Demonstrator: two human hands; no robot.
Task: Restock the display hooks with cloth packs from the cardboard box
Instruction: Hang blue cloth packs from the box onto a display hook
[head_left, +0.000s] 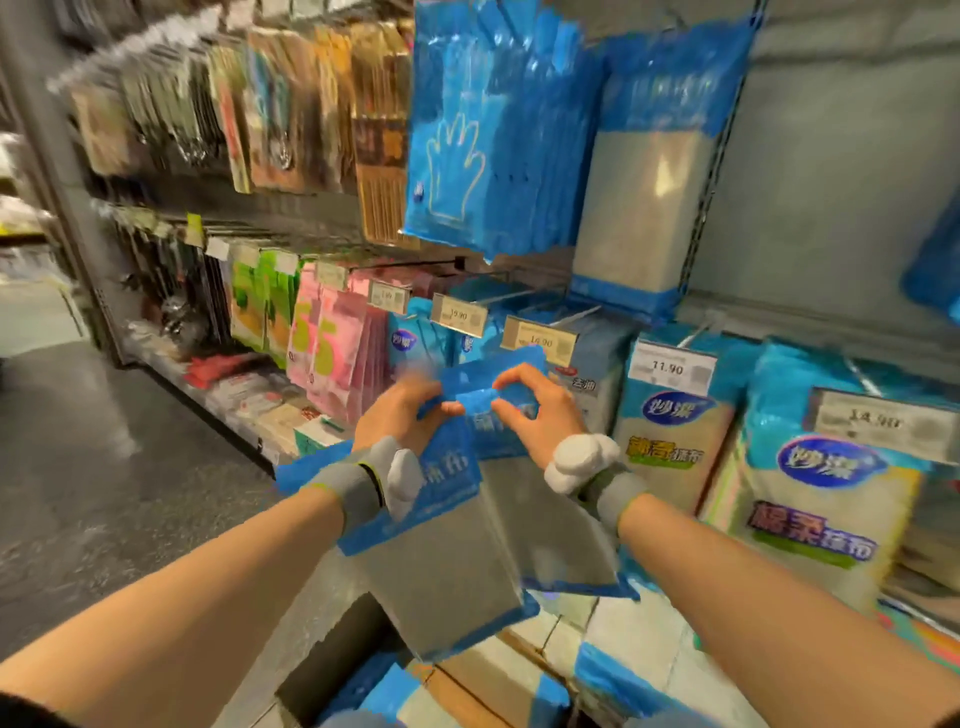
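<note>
"Along the grey metal display wall (831, 182), how full are the hooks?"

"Mostly stocked. Bagged cloth packs with blue tops (670, 431) hang in rows at the right. Below, the open brown cardboard box (483, 686) has more blue-edged packs (608, 675) lying in it, so I judge the job well short of finished."

"And the one in hand?"

"A flat grey cloth pack with a blue header (441, 566) is held up in front of the lower hooks, clear of the box. A second seems to sit just behind it. The left hand (400, 415) grips the header's left side. The right hand (540, 410) pinches its top edge between thumb and fingers."

"Hung yet?"

"Not yet. The yellowish price tag (540, 340) at a hook's tip sits just above the header, and blur hides whether they touch. Threading remains."
</note>
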